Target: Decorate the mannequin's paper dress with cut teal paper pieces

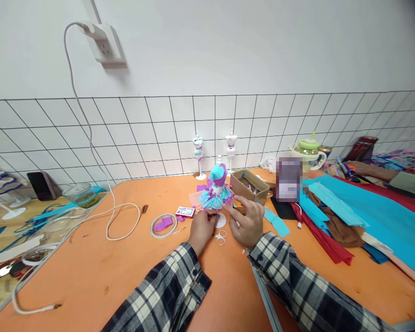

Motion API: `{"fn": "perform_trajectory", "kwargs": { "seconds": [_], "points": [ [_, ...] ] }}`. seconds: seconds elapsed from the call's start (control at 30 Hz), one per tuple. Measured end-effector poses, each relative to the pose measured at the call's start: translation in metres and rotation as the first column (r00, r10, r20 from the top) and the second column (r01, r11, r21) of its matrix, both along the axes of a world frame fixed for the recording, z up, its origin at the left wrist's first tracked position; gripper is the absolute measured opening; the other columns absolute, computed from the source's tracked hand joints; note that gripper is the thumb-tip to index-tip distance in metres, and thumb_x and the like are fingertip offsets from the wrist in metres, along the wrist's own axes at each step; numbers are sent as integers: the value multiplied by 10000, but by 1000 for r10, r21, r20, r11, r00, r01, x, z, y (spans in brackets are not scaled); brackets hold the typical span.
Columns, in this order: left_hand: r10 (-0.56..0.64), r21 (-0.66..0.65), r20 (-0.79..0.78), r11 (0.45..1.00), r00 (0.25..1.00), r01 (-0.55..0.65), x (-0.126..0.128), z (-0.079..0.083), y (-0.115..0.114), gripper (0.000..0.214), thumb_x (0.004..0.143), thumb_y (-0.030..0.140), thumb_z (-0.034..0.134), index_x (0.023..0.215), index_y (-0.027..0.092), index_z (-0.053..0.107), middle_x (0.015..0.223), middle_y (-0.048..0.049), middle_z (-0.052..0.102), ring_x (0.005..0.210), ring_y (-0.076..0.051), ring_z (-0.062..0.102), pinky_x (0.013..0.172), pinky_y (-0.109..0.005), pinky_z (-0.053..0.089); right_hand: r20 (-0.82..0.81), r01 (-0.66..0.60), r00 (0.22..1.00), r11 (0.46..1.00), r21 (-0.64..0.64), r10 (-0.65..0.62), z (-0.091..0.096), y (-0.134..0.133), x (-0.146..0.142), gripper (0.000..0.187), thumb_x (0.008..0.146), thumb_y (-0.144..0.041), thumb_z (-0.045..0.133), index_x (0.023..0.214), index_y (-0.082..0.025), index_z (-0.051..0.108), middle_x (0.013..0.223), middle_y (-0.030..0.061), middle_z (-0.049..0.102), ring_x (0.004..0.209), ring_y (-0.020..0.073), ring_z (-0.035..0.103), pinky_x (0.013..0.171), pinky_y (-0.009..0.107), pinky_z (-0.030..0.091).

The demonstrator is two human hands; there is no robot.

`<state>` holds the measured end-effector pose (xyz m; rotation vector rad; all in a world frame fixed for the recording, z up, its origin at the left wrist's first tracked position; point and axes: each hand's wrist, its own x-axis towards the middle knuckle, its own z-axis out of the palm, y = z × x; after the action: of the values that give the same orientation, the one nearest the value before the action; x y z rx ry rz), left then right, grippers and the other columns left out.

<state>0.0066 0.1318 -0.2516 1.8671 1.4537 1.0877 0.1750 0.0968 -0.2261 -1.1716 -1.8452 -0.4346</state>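
A small mannequin dressed in turquoise and purple paper ruffles (216, 190) stands on a white round base on the orange table (131, 276). My left hand (201, 229) is closed in a pinch just below the skirt, on something too small to name. My right hand (248, 222) sits to the right of the base, forefinger stretched toward the skirt and the other fingers curled. Small white scissors (220, 237) lie between my hands.
Two bare mini mannequins (198, 154) stand at the wire grid. A cardboard box (250, 185), a tape roll with purple scraps (163, 225), a small red box (185, 211) and a white cable (122, 221) lie around. Coloured paper sheets (359, 212) cover the right side, where another person's arm (376, 174) rests.
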Motion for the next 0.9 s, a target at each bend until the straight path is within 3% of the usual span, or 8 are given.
{"fn": "perform_trajectory", "kwargs": {
  "seconds": [0.2, 0.33, 0.47, 0.63, 0.73, 0.9],
  "points": [
    [15, -1, -3, 1000, 1000, -15, 1, 0, -1, 170, 805, 185, 570, 892, 167, 715, 867, -55, 745, 766, -184, 658, 696, -270, 466, -20, -35, 999, 997, 66, 36, 6, 1, -1, 473, 773, -156, 574, 1180, -392, 614, 1349, 19, 465, 1104, 253, 475, 947, 451, 317],
    [41, 7, -4, 999, 999, -41, 0, 0, -1, 157, 797, 179, 578, 883, 176, 709, 866, -48, 743, 768, -181, 661, 702, -268, 466, -107, -109, 987, 987, 114, 122, 9, -6, 3, 425, 776, -136, 555, 1137, -345, 638, 1244, 30, 538, 1066, 236, 508, 916, 415, 360],
    [98, 27, -1, 995, 995, -97, -2, 1, 1, 165, 822, 214, 554, 891, 176, 698, 897, -57, 739, 811, -189, 662, 732, -279, 460, -186, -150, 969, 986, 67, 161, 7, -4, 10, 339, 754, -95, 528, 978, -292, 687, 1110, 27, 602, 1007, 222, 529, 890, 397, 366],
    [132, 30, -2, 991, 991, -132, -3, -2, 5, 172, 833, 251, 545, 867, 156, 684, 869, -76, 730, 796, -202, 655, 718, -291, 457, -253, -180, 957, 975, -127, 143, 2, 9, 16, 259, 770, -90, 488, 805, -234, 700, 903, 36, 648, 910, 202, 536, 837, 365, 372],
    [115, 32, 6, 993, 993, -115, -4, -5, 7, 158, 830, 236, 542, 887, 154, 664, 894, -77, 726, 812, -195, 654, 714, -279, 459, -172, -235, 967, 917, -323, 188, -1, 13, 15, 255, 775, -90, 478, 771, -223, 695, 877, 34, 666, 908, 198, 543, 830, 357, 373],
    [43, 18, 7, 999, 999, -43, -4, -5, 5, 152, 828, 207, 511, 871, 174, 653, 826, -41, 719, 725, -167, 642, 646, -247, 448, 21, -294, 931, 782, -550, 365, -6, 12, 7, 349, 813, -170, 515, 1125, -251, 649, 1183, 18, 638, 1125, 223, 485, 973, 395, 340]
  ]
}}
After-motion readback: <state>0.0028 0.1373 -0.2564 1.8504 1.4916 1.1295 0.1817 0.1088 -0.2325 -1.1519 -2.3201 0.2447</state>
